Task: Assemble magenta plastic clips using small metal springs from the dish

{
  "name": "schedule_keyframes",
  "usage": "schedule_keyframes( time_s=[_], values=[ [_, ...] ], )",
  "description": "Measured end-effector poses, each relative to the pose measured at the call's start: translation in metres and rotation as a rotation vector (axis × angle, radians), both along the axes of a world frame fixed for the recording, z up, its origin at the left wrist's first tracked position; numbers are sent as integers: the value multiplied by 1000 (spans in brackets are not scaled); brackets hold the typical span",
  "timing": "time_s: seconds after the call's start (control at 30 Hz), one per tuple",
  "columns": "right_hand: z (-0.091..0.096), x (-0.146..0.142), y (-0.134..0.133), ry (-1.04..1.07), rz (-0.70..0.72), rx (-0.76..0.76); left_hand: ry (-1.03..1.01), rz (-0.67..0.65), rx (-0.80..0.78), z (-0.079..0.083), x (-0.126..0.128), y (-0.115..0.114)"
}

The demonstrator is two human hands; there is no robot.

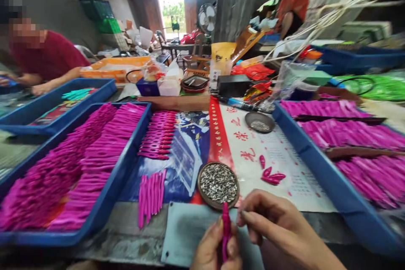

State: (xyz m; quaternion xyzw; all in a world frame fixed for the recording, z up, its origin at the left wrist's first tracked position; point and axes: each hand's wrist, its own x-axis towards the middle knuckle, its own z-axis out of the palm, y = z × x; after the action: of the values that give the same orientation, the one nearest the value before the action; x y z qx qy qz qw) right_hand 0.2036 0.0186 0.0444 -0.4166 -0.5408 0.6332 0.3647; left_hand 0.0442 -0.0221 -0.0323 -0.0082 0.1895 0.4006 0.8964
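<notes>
My left hand is closed around a slender magenta plastic piece, held upright with its pointed tip up. Just right of that tip, my right hand has thumb and forefinger pinched together; whatever is between them is too small to make out. Beyond both hands stands a round brown dish full of small silvery metal parts. Under the hands lies a grey-blue plate. Several short magenta pieces rest on the printed sheet to the right.
Blue trays of magenta pieces flank the work area. A row of magenta pieces and a smaller group lie left of the dish. Behind is a second dish. Co-workers sit at left and back right.
</notes>
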Motion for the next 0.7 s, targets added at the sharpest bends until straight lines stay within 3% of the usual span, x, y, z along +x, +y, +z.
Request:
schedule_keyframes(
  time_s=[0.1,0.27,0.57,0.7],
  values=[
    [-10,3,-17,26,19,10,32,47,-24,4,10,-6],
    [-19,-5,-26,-33,13,153,70,111,115,6,21,-7],
    [-23,-10,-33,-204,-150,412,191,177,267,7,22,-11],
    [-27,-11,-38,-178,-206,398,168,137,263,10,24,-13]
  ],
)
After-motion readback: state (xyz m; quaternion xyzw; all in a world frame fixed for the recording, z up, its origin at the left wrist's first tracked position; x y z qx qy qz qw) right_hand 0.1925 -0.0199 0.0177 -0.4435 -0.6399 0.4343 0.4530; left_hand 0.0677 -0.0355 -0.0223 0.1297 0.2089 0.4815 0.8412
